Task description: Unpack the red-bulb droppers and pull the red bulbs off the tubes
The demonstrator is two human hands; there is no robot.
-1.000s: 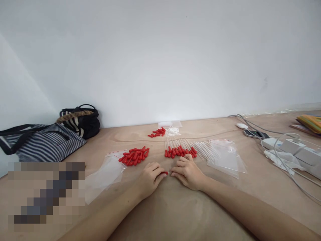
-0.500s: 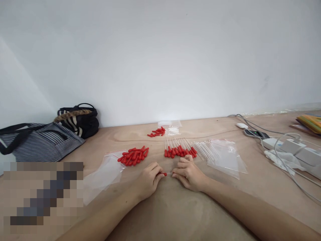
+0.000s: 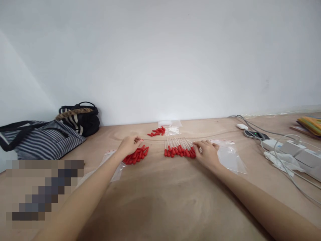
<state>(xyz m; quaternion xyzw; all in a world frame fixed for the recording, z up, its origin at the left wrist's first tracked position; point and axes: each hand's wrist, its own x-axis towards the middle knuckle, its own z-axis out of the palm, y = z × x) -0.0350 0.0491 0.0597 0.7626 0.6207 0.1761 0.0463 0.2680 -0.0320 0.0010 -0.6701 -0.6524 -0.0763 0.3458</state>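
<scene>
Over a pile of red rubber dropper bulbs (image 3: 135,156), my left hand (image 3: 129,146) has its fingertips pinched, with a bit of red showing at them. It seems to grip one red bulb. My right hand (image 3: 207,153) is curled down at the right end of a row of droppers (image 3: 179,150), thin pale tubes with red bulbs toward me. Its fingers are bent, and what they hold is hidden. The hand covers the loose pale tubes there. A clear zip bag (image 3: 229,157) lies beside it, and another clear bag (image 3: 116,174) is under my left forearm.
Smaller red pieces (image 3: 156,131) and a clear bag with thin tubes (image 3: 173,129) lie farther back. A striped bag (image 3: 47,140) and a black bag (image 3: 85,120) stand left. Chargers and cables (image 3: 291,147) occupy the right, near colourful packets (image 3: 311,124). A pixelated patch covers the lower left.
My hands have moved apart from the middle, where they held a red bulb and a tube together. The left went to the bulb pile, the right to the row's right end.
</scene>
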